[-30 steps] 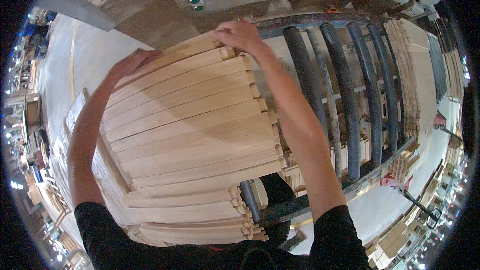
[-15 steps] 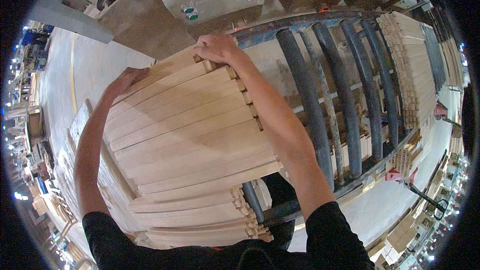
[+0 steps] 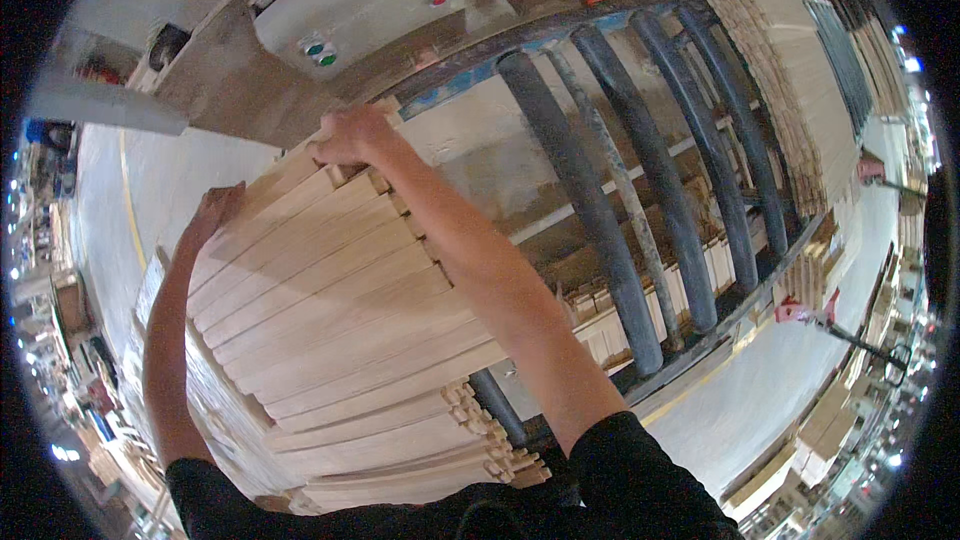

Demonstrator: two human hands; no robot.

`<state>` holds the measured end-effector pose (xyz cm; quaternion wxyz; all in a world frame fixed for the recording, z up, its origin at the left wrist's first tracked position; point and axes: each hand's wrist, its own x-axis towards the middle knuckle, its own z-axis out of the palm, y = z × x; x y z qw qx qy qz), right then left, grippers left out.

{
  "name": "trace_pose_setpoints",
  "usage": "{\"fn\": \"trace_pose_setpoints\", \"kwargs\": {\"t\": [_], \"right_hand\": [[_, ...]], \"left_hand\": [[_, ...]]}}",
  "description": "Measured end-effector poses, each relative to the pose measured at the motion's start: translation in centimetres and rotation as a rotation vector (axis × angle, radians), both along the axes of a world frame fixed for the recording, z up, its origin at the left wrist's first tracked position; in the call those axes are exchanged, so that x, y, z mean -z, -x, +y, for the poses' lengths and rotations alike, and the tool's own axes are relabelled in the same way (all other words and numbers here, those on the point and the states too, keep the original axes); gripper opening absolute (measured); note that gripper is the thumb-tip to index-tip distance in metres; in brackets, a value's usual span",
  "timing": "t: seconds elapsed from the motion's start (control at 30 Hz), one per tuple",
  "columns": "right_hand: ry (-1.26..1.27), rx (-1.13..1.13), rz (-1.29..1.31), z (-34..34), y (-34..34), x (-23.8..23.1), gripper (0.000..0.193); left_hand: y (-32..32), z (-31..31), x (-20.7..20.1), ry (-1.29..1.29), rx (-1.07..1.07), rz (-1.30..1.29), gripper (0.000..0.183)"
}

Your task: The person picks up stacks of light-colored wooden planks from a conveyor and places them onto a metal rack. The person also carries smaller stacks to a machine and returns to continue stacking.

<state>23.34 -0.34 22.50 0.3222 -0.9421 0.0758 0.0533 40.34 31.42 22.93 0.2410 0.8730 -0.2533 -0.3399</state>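
Watching remotely, I'm seeing the right hand [image 3: 352,137] clamping the wooden slats [image 3: 325,305] left of the rollers [image 3: 572,202], the left hand [image 3: 222,206] touching their far edge, closure hidden, uneven pulling possibly skewing them.

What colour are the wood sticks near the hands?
The wood sticks are pale, creamy tan; the head view shows them.

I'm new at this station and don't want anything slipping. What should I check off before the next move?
1. Left grip at the far edge of the wooden strips, toward its left end: ok.
2. Right grip at that edge, near its right end: ok.
3. Firmness of either hold: cannot tell.
4. Top strips lying side by side: ok.
5. Right ends of the near lower strips flush: not ok, staggered.
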Motion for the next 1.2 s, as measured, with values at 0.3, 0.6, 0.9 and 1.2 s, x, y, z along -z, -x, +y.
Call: {"fn": "trace_pose_setpoints", "kwargs": {"t": [0.3, 0.6, 0.9, 1.2], "right_hand": [[0.082, 0.076, -0.223, 2.7, -0.7, 2.0, 0.064], [-0.154, -0.188, -0.093, 1.7, -1.7, 2.3, 0.053], [-0.138, 0.157, -0.032, -3.0, 1.6, 2.7, 0.097], [-0.174, 0.09, -0.06, -4.4, 0.9, 1.9, 0.073]], "left_hand": [[-4.4, 5.6, 4.3, -0.231, 0.046, -0.186, 0.046], [-1.9, 2.7, 2.7, -0.128, -0.012, 0.054, 0.062], [-2.6, 1.2, 1.3, -0.204, 0.484, 0.095, 0.06], [-0.2, -1.6, -1.5, -0.12, 0.397, 0.071, 0.048]]}}
